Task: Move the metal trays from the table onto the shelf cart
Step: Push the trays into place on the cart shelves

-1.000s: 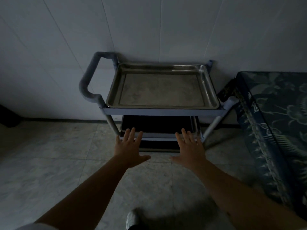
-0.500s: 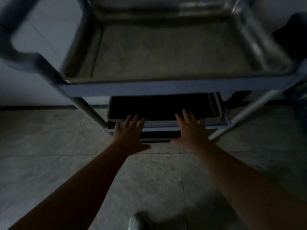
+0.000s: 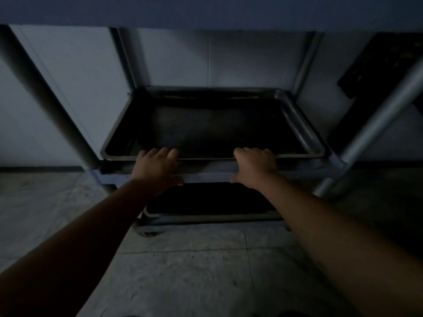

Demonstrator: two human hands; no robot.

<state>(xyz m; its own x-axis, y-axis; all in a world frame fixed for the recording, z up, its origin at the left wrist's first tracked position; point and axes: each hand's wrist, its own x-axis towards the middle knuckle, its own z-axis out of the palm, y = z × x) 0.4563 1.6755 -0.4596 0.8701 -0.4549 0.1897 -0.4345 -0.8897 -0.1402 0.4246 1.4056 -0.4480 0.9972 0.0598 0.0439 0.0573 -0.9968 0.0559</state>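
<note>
The light is poor, but a metal tray sits on the middle shelf of the cart, square between the posts. Both hands are on its near rim. The left hand has its fingers curled over the edge and the thumb underneath, against the shelf's front bar; the right hand does the same further along. Both look closed on the rim, though in this dimness I cannot tell how firmly they grip.

Below, a second tray appears to lie on the bottom shelf, mostly lost in shadow. The top shelf is only a dark band across the upper edge of the view, so I cannot say what it carries.

My reading is that at least one tray, probably two, is already placed, and this is a last seating of the middle one. The table is out of sight, so I cannot say how many trays remain.
</note>
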